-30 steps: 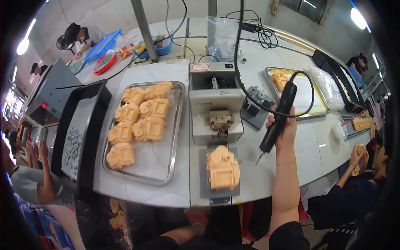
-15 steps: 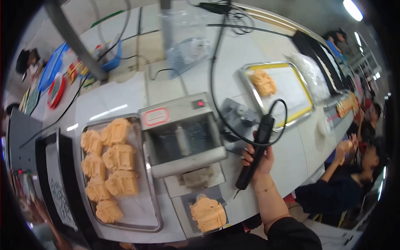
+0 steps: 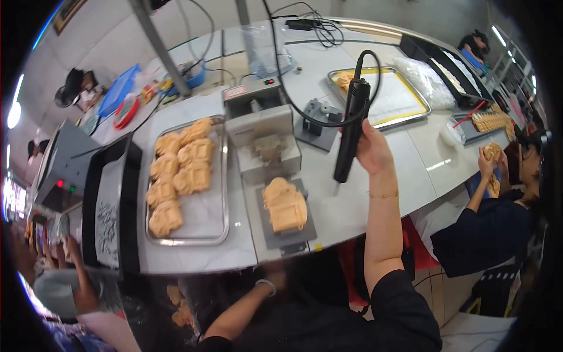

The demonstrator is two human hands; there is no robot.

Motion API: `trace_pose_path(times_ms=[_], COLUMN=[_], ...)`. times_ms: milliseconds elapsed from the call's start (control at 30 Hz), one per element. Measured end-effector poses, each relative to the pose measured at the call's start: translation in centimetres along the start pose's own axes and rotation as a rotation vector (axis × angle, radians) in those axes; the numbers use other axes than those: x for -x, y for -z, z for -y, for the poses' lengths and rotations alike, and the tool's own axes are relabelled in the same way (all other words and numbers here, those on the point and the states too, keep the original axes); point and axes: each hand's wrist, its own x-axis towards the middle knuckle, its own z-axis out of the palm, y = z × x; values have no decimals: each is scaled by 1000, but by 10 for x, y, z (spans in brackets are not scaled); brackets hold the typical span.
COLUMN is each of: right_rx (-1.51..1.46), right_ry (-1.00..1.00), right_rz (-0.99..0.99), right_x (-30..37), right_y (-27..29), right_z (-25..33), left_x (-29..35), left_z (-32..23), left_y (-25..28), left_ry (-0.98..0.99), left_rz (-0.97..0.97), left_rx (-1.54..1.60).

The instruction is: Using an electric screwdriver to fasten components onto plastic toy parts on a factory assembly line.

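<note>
My right hand is wrapped round a black electric screwdriver, held upright above the table with its bit pointing down. A cable loops from its top end. My left hand is low, below the table's front edge, blurred and dark, so its fingers cannot be made out. An orange plastic housing sits on a dark grey fixture near the front edge, left of the screwdriver tip. Behind the housing stands a grey metal screw feeder with an open top.
A metal tray with several orange housings lies left of the feeder, beside a black bin holding small parts. Another grey fixture stands behind the screwdriver. A yellow-edged tray is at back right. A co-worker handles an orange part at right.
The view has tilted, bringing my left forearm and the floor into sight. My right hand still grips the screwdriver, now held more upright. The housing stays on its fixture.
</note>
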Motion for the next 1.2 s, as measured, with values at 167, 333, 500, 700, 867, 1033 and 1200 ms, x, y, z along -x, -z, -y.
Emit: trace_pose_path(times_ms=[167, 333, 500, 700, 867, 1033, 1200], right_rx=[465, 691, 520, 236, 116, 245, 338], right_ry=[71, 105, 253, 301, 49, 71, 133], right_rz=[-62, -222, -386, -342, 109, 77, 23], right_x=[38, 78, 131, 195, 204, 191, 158], right_y=[-45, -78, -100, -94, -92, -101, -114], right_z=[31, 38, -1, -21, -28, -20, -8], left_x=[122, 145, 95, 80, 76, 95, 109], left_z=[-117, -217, -284, -275, -265, -252, -193], left_y=[151, 238, 262, 254, 256, 284, 315], left_ry=[-223, -606, -506, -636, -819, -579, -682], left_rz=[157, -335, -997, -167, 475, 178, -562], left_rx=[444, 494, 114, 685, 1277, 1038, 150])
